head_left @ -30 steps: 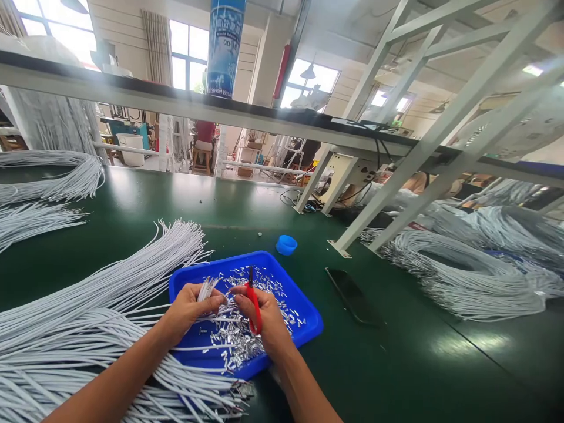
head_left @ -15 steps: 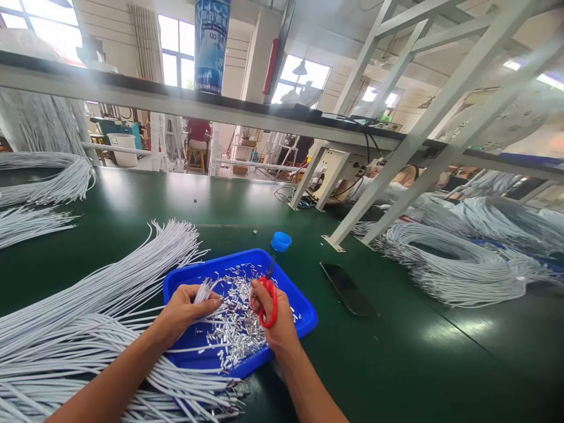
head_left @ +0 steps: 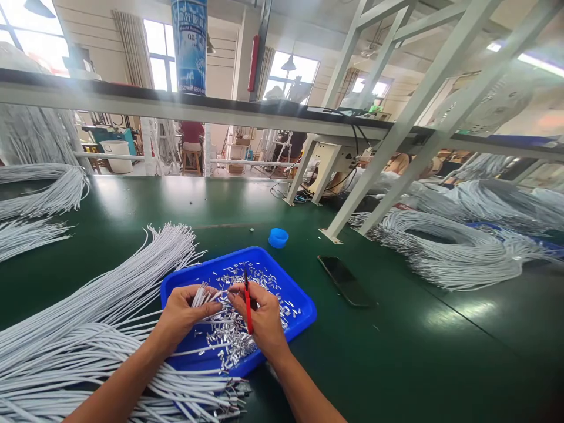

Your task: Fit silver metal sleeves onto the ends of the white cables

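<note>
My left hand point(head_left: 187, 314) is closed round a small bunch of white cables point(head_left: 203, 295), their ends poking up past the thumb. Close beside it, over the blue tray point(head_left: 304, 314), my right hand point(head_left: 259, 314) keeps red-handled scissors point(head_left: 249, 308) against its fingers, with the dark tip pointing up. Its thumb and forefinger pinch the end of one white cable point(head_left: 224, 292) that reaches across from the left hand. Many small shiny metal pieces point(head_left: 233, 346) lie loose in the tray below both hands.
Long bundles of white cable point(head_left: 110, 276) cover the table's left side and run under my left forearm. A blue cap point(head_left: 278, 237) and a phone point(head_left: 343, 281) lie beyond the tray. White metal struts point(head_left: 352, 194) and coiled cables point(head_left: 458, 252) stand to the right.
My right hand has moved left to meet the left hand and now pinches a cable end. The scissors have turned edge-on. The view has shifted slightly.
</note>
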`<action>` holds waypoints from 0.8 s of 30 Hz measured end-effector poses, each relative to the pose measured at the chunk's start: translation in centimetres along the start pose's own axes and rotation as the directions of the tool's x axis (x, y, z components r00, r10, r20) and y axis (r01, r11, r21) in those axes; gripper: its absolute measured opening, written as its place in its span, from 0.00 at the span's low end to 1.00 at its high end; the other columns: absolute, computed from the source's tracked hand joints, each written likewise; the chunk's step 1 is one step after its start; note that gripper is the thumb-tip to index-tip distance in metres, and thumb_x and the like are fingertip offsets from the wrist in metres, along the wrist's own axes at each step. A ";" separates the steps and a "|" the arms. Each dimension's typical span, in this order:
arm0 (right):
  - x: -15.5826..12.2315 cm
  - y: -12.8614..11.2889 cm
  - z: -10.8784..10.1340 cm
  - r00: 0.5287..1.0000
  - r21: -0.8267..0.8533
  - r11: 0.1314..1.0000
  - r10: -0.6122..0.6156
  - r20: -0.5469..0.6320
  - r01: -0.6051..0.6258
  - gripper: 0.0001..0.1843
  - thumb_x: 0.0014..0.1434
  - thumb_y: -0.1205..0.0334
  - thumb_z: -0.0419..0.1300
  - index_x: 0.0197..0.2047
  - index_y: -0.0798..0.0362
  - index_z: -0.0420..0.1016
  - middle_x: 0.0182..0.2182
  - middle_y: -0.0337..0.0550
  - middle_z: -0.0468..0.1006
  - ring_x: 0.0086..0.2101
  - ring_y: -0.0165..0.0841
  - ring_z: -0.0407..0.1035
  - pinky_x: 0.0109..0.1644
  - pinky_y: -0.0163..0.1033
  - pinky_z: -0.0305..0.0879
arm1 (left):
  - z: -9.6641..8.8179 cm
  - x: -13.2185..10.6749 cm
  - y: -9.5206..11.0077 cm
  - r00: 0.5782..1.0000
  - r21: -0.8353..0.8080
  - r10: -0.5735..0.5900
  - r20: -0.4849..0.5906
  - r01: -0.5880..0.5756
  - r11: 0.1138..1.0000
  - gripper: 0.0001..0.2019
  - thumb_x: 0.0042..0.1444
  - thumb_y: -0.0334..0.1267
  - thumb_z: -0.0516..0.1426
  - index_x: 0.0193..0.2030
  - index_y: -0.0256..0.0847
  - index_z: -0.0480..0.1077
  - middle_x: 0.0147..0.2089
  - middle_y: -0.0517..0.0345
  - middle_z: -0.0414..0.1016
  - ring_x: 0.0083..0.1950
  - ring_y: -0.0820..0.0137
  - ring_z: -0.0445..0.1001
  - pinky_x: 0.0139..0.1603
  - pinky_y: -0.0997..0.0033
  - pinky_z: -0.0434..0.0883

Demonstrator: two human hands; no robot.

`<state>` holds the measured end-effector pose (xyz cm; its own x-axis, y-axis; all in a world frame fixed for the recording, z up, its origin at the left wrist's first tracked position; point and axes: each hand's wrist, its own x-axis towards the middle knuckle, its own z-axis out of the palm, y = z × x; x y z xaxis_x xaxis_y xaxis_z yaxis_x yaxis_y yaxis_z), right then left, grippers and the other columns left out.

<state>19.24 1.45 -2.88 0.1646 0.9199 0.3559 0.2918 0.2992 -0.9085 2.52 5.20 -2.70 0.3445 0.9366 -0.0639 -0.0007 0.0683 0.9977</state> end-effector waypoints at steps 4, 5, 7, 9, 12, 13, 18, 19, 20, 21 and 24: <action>0.2 0.1 -0.4 0.998 0.025 0.999 -0.026 0.050 0.025 0.13 0.51 0.57 0.62 0.39 0.52 0.78 0.25 0.38 0.69 0.27 0.30 0.62 0.31 0.34 0.59 | 0.1 0.0 0.3 0.997 -0.064 -0.080 0.003 0.080 0.995 0.13 0.33 0.36 0.69 0.26 0.34 0.74 0.21 0.63 0.69 0.24 0.76 0.64 0.27 0.76 0.65; 0.3 0.2 -0.4 0.998 0.056 0.998 -0.014 0.062 0.010 0.14 0.50 0.56 0.62 0.40 0.52 0.78 0.24 0.37 0.68 0.26 0.30 0.62 0.31 0.34 0.59 | 0.1 0.0 0.4 0.994 -0.089 -0.102 0.027 0.104 0.991 0.12 0.34 0.36 0.69 0.26 0.34 0.73 0.20 0.63 0.68 0.23 0.77 0.64 0.27 0.76 0.65; 0.4 0.5 -0.4 0.996 0.135 0.989 0.053 0.078 -0.063 0.15 0.50 0.55 0.61 0.40 0.52 0.78 0.21 0.35 0.66 0.24 0.28 0.60 0.29 0.33 0.57 | 0.1 0.0 0.6 0.988 -0.135 -0.142 0.063 0.149 0.979 0.12 0.35 0.37 0.68 0.26 0.34 0.73 0.20 0.64 0.68 0.22 0.78 0.63 0.25 0.76 0.64; 0.4 0.9 -0.3 0.984 0.184 0.970 0.142 0.111 -0.161 0.16 0.50 0.54 0.62 0.39 0.53 0.78 0.20 0.34 0.64 0.23 0.27 0.58 0.28 0.33 0.56 | 0.0 0.0 0.8 0.983 -0.159 -0.167 0.082 0.178 0.971 0.12 0.35 0.37 0.68 0.26 0.34 0.74 0.19 0.64 0.67 0.21 0.79 0.62 0.24 0.78 0.62; 0.4 1.3 -0.1 0.962 0.161 0.957 0.214 0.171 -0.241 0.16 0.48 0.53 0.62 0.36 0.55 0.78 0.20 0.36 0.65 0.23 0.28 0.58 0.27 0.33 0.55 | -0.1 -0.1 1.0 0.979 -0.169 -0.168 0.117 0.187 0.968 0.11 0.37 0.36 0.67 0.26 0.32 0.75 0.18 0.64 0.66 0.20 0.81 0.59 0.22 0.81 0.57; 0.4 1.3 -0.1 0.961 0.128 0.964 0.207 0.184 -0.233 0.15 0.49 0.53 0.62 0.36 0.56 0.78 0.21 0.36 0.67 0.23 0.28 0.59 0.27 0.33 0.55 | -0.2 0.0 1.0 0.979 -0.179 -0.164 0.120 0.184 0.966 0.11 0.38 0.37 0.67 0.26 0.32 0.75 0.17 0.64 0.64 0.19 0.82 0.58 0.21 0.81 0.56; 0.4 1.0 -0.3 0.966 -0.110 0.992 0.085 0.244 -0.060 0.13 0.50 0.54 0.62 0.35 0.54 0.76 0.29 0.39 0.71 0.29 0.30 0.63 0.32 0.33 0.57 | -0.9 0.5 0.7 0.990 -0.280 -0.134 0.047 0.141 0.950 0.11 0.41 0.40 0.65 0.27 0.33 0.74 0.16 0.65 0.62 0.18 0.83 0.55 0.19 0.81 0.51; 0.4 0.9 -0.4 0.959 -0.144 0.989 0.080 0.274 -0.042 0.12 0.51 0.54 0.61 0.34 0.54 0.76 0.29 0.39 0.70 0.29 0.30 0.63 0.32 0.32 0.57 | -1.0 0.6 0.7 0.990 -0.292 -0.134 0.042 0.141 0.946 0.11 0.41 0.40 0.65 0.27 0.33 0.74 0.17 0.65 0.63 0.18 0.83 0.56 0.19 0.82 0.51; 0.4 0.9 -0.5 0.949 -0.173 0.985 0.080 0.306 -0.027 0.11 0.51 0.54 0.61 0.32 0.54 0.76 0.27 0.38 0.70 0.29 0.30 0.63 0.31 0.32 0.57 | -1.1 0.6 0.6 0.990 -0.298 -0.138 0.041 0.144 0.944 0.11 0.41 0.40 0.66 0.26 0.32 0.74 0.17 0.65 0.63 0.18 0.83 0.56 0.19 0.82 0.51; 0.3 0.9 -0.5 0.939 -0.202 0.979 0.080 0.335 -0.012 0.12 0.52 0.54 0.60 0.30 0.54 0.76 0.25 0.37 0.69 0.27 0.29 0.63 0.30 0.32 0.56 | -1.2 0.6 0.6 0.989 -0.297 -0.144 0.037 0.149 0.943 0.11 0.40 0.40 0.66 0.26 0.32 0.74 0.16 0.65 0.62 0.18 0.83 0.55 0.19 0.82 0.50; 0.3 1.2 -0.6 0.923 -0.273 0.962 0.082 0.376 0.026 0.14 0.52 0.53 0.60 0.25 0.55 0.76 0.20 0.36 0.66 0.24 0.27 0.60 0.27 0.31 0.52 | -1.1 0.5 0.5 0.986 -0.274 -0.168 -0.004 0.160 0.948 0.12 0.36 0.37 0.68 0.26 0.32 0.73 0.16 0.66 0.61 0.17 0.83 0.54 0.18 0.82 0.49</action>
<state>20.24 1.92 -3.71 -0.1785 0.9689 0.1712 0.5420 0.2421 -0.8047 1.62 6.05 -2.25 0.3355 0.9133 -0.2307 -0.2028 0.3092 0.9291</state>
